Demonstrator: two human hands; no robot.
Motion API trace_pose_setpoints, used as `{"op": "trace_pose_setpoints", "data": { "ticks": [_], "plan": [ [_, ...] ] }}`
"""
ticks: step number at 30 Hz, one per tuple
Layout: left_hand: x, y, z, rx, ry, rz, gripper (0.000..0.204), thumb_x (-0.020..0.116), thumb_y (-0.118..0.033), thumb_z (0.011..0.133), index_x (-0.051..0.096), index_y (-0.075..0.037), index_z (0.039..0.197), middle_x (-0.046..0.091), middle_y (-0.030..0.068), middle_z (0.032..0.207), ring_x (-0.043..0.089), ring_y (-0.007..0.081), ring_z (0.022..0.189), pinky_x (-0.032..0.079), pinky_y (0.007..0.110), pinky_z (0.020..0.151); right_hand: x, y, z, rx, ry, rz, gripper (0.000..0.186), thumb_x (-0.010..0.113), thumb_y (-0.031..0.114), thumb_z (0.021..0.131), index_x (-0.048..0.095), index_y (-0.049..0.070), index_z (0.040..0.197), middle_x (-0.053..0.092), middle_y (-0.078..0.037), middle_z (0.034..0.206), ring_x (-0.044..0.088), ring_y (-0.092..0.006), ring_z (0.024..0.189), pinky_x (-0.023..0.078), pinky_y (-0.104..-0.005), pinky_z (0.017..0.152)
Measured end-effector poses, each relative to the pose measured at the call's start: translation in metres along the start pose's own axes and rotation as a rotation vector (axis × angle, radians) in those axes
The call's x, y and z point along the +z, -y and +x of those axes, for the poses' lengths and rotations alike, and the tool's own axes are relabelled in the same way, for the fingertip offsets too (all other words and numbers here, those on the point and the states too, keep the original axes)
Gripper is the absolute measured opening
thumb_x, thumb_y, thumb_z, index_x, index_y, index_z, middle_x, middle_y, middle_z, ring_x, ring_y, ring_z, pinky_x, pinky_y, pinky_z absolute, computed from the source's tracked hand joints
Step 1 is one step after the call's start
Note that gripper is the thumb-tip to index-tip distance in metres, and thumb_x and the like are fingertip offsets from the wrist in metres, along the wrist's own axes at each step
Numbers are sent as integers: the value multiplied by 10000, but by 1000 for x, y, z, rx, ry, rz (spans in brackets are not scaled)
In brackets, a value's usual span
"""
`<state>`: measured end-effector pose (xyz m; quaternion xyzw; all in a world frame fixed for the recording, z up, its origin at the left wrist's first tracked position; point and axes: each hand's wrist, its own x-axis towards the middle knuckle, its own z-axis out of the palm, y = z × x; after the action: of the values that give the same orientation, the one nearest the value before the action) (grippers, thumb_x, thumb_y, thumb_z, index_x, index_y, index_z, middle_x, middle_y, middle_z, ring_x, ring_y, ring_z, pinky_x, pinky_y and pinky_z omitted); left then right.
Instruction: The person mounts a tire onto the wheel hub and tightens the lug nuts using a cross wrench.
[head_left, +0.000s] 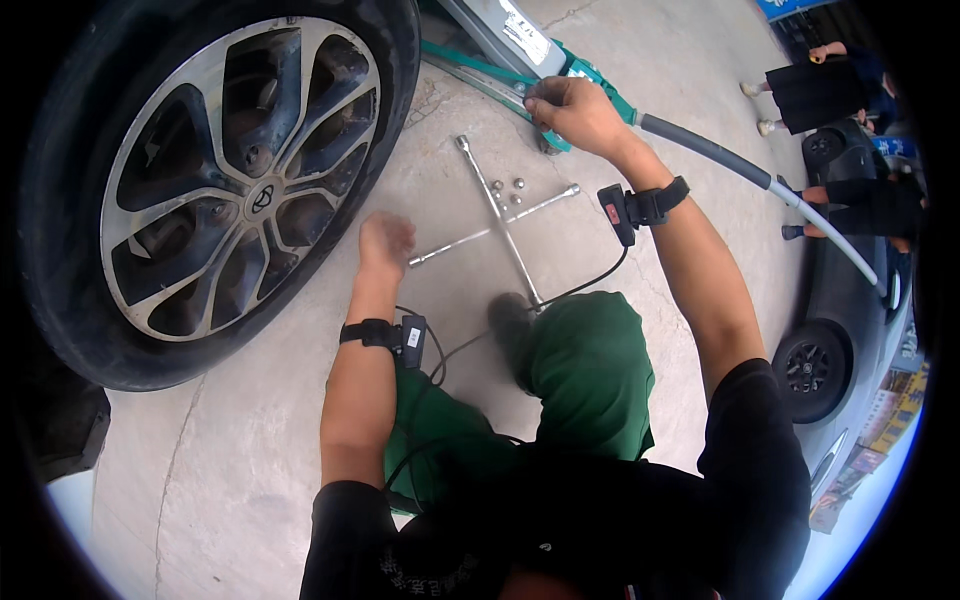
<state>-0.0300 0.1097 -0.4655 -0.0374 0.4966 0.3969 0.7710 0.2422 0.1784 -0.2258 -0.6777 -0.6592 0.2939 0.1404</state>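
Head view: left hand blurred and loosely curled, between the wheel and one end of the cross-shaped lug wrench; contact impossible to tell. Right hand narrow, thumb and fingers drawn together, in front of the green-and-grey jack; anything held impossible to tell. Lug wrench flat on the concrete floor, with small metal nuts between two of its arms. Grey jack handle slanting off rightward.

the head camera (a fisheye) looks down.
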Motion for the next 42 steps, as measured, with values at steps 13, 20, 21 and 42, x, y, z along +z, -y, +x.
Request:
{"op": "trace_pose_setpoints", "data": {
  "ticks": [13, 20, 21, 42],
  "plan": [
    [-50, -22, -75, 140, -242, -16, 264, 559, -212, 822, 595, -41, 1018, 595, 43, 882, 538, 156, 758, 397, 284, 665, 205, -211, 23, 106, 296, -406, 822, 796, 221, 619, 425, 306, 1348, 356, -231, 1398, 430, -466, 1212, 439, -490, 998],
    [-2, -9, -81, 115, -104, 39, 198, 545, -195, 836, 589, -53, 966, 573, 23, 823, 522, 143, 746, 389, 271, 656, 216, -238, 19, 35, 260, -239, 697, 750, 135, 633, 506, 216, 1281, 493, -219, 1178, 567, -408, 1031, 489, -408, 934],
    [-4, -6, -77, 97, -97, 50, 194, 546, -196, 837, 590, -55, 963, 574, 23, 821, 523, 142, 744, 389, 273, 654, 218, -241, 18, 42, 226, -226, 682, 744, 131, 638, 509, 214, 1273, 497, -220, 1171, 572, -409, 1021, 494, -409, 925],
    [-20, -6, -69, 99, -68, -2, 272, 554, -292, 836, 595, -66, 981, 587, 42, 896, 561, 175, 832, 433, 337, 735, 217, -186, 32, 151, -79, 286, 242, 658, 14, 691, 537, 51, 898, 489, -14, 740, 539, -109, 573, 499, -297, 491]
  ]
}}
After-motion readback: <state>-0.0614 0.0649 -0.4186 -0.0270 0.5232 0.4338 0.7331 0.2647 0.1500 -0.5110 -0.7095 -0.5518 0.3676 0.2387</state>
